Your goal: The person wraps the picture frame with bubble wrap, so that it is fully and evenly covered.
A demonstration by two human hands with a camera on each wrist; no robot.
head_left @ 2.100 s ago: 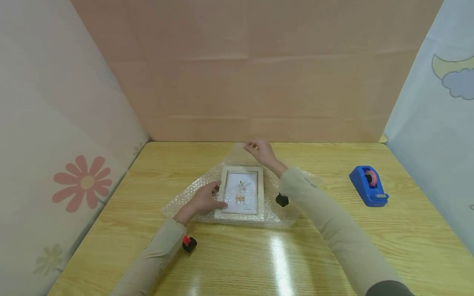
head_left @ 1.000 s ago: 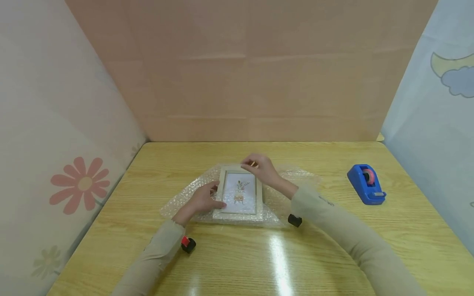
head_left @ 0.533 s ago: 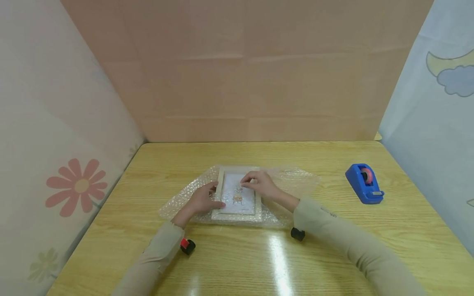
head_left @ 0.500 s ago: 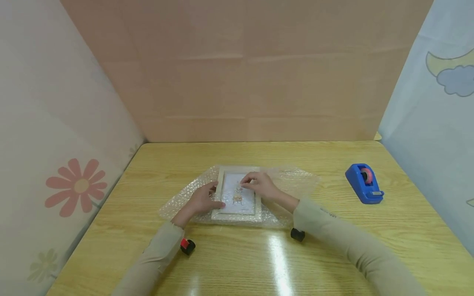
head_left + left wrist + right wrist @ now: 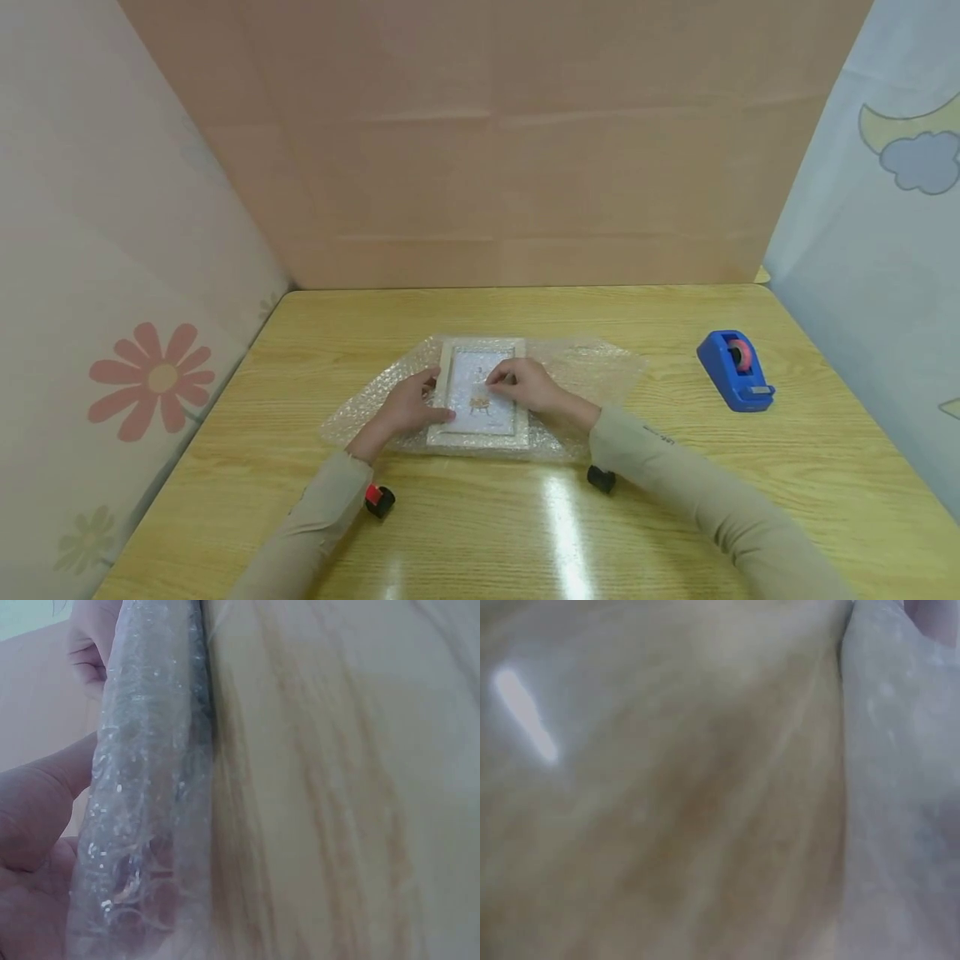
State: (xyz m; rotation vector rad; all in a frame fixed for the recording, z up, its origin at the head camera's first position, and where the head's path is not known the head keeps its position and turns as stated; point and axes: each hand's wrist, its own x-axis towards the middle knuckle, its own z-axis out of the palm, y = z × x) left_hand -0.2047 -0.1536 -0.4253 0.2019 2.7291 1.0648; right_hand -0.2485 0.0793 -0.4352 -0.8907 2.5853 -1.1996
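Nearer than two seconds ago, the right hand (image 5: pixel 528 386) draws the wrap (image 5: pixel 588 367) over the frame (image 5: pixel 482 422), mid-table; a slipped pinch could let the flap spring back. Loosely spread, the left hand (image 5: pixel 408 404) steadies the frame's left side; beyond, right fingertips meet, pinching the wrap

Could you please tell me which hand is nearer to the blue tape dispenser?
The right hand: it is over the picture frame, with the blue tape dispenser off to its right. The left hand is at the frame's left edge, farther away.
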